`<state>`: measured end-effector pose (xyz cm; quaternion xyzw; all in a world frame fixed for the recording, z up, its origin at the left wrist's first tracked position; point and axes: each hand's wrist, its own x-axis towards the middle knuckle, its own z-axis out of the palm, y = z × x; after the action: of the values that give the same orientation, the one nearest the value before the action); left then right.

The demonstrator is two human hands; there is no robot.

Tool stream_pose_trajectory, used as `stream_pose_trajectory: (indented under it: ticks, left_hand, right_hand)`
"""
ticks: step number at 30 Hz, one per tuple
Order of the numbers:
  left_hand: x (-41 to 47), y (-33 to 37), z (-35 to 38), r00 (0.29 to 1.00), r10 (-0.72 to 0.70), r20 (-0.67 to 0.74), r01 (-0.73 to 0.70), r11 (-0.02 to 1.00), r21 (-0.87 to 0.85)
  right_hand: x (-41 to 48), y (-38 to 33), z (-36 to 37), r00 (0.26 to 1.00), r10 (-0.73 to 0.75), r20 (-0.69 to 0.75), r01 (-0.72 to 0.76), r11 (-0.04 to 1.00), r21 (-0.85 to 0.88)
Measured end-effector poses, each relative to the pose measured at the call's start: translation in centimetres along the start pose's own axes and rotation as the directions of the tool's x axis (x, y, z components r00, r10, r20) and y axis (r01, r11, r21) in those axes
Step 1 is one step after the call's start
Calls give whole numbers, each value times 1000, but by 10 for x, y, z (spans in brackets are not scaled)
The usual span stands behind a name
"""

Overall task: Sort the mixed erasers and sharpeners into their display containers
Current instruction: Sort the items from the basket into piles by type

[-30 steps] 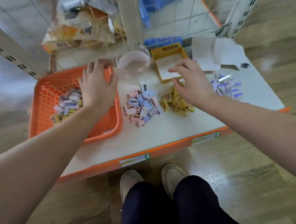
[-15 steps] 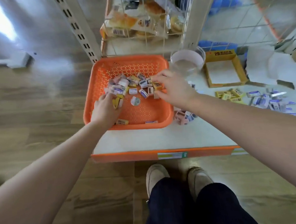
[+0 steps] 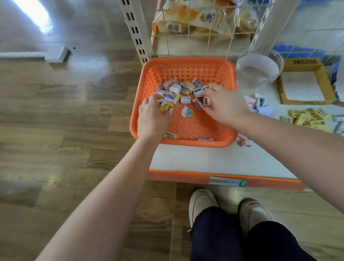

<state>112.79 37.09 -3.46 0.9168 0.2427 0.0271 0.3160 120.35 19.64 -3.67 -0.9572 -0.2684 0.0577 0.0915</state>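
In orange basket (image 3: 184, 60): mixed pile (image 3: 177, 89) largely unsorted. Left hand (image 3: 151, 119) grip curled on yellow erasers (image 3: 165, 107); right hand (image 3: 225, 107) pinches pink piece (image 3: 206, 100). Sorted groups (image 3: 305, 117) on worktop (image 3: 197, 158); yellow box (image 3: 325, 82) apparently unfilled.

The left hand (image 3: 152, 119) and right hand (image 3: 225, 107) are bare, and both forearms are uncovered as far up as the view reaches. The legs are in dark navy trousers (image 3: 239, 243) of plain, matte cloth. On the feet are low, round-toed off-white shoes (image 3: 202, 202) with soft uppers; the right one looks a shade greyer and duller.
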Motion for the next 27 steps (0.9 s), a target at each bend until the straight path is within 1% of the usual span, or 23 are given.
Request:
stream_pose_trajectory:
  ticks: [2,5,7,11,14,17,19,22,25,27]
  left_hand:
    - [-1,-1,1,1000,5,-7,-5,1000,-4]
    - [1,-3,4,1000,15,-18,-15,1000,-5]
    - [4,-5,6,1000,19,7,-20,1000,11]
    - [10,-8,10,991,12,130,-29,992,124]
    - [11,-7,15,991,19,129,-36,991,131]
    - [16,-11,19,994,25,105,-38,991,126]
    - [21,-14,21,994,70,88,-81,988,132]
    - [31,-12,27,981,174,87,-186,967,173]
    - [47,1,33,954,284,101,-299,932,203]
    - [58,10,41,933,327,151,-355,904,238]
  right_hand:
    - [9,-2,-2,999,-23,49,22,1000,7]
    - [22,-3,-2,996,-14,84,10,998,56]
    - [30,-3,0,997,-12,82,5,997,81]
    - [39,-6,7,998,-10,70,4,996,92]
    - [42,-2,13,997,-9,74,5,998,61]
    - [47,1,19,998,-33,49,30,998,60]
    - [50,3,23,999,-22,35,20,998,60]
    - [56,5,29,997,68,42,-71,995,66]
    - [62,7,35,996,74,50,-73,997,-32]
    - [64,9,37,997,59,59,-53,994,-91]
